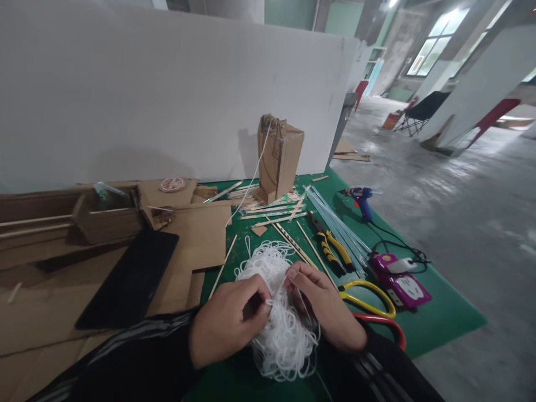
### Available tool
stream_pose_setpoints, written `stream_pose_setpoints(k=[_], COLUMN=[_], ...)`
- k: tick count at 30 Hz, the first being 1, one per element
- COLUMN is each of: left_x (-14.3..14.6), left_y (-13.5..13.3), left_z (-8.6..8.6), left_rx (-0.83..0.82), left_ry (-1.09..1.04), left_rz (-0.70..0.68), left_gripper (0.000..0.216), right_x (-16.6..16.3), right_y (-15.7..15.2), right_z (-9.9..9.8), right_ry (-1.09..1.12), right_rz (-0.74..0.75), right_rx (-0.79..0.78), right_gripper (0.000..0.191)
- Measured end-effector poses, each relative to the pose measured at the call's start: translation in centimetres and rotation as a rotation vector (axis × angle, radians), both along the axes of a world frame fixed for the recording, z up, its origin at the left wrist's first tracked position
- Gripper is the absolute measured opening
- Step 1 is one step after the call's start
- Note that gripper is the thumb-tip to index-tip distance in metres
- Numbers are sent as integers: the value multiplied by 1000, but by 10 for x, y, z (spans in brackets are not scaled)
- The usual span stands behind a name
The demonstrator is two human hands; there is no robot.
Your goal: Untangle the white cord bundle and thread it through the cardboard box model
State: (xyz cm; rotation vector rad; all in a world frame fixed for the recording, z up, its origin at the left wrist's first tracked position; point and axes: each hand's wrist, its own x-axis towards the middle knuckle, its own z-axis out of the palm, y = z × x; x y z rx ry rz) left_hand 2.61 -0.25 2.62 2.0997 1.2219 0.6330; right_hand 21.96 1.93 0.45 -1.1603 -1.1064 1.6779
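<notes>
A loose, tangled heap of white string (280, 335) lies on the green table top between my forearms. Over its left side, my left hand (234, 315) pinches a small loop of the string between thumb and forefinger. My right hand (322, 301) grips another part of the same string with its fingertips, and a short length runs between the two hands. A thin strand hangs down from the right fingers. Behind the heap stands an upright cardboard box (280, 159), with a white cord trailing from its top down to the table.
Yellow-and-black pliers (330, 245), clear glue sticks (335, 215), a blue glue gun (360, 201), a purple power strip (400, 282) and scissors with yellow and red handles (372, 296) lie right. Wooden sticks (272, 209) surround the box. Left are cardboard pieces (201, 234) and a black tablet-like slab (129, 279).
</notes>
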Motion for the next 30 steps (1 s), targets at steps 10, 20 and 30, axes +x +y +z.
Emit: stream_pose_setpoints(k=[10,20,30], left_x=[5,6,9], left_y=[-7,-5,-5], left_z=[-9,-7,-2], left_rx=[220,101,-46], left_ry=[53,-2,-31], left_rz=[-139,-27,69], left_gripper=[14,9,8], right_x=[-12,-1,3], right_y=[4,-36,-32], right_z=[12,29,18], right_ry=[-246,-802,-734], right_rz=[186,132,161], right_rx=[302,763,688], right_gripper=[22,12,18])
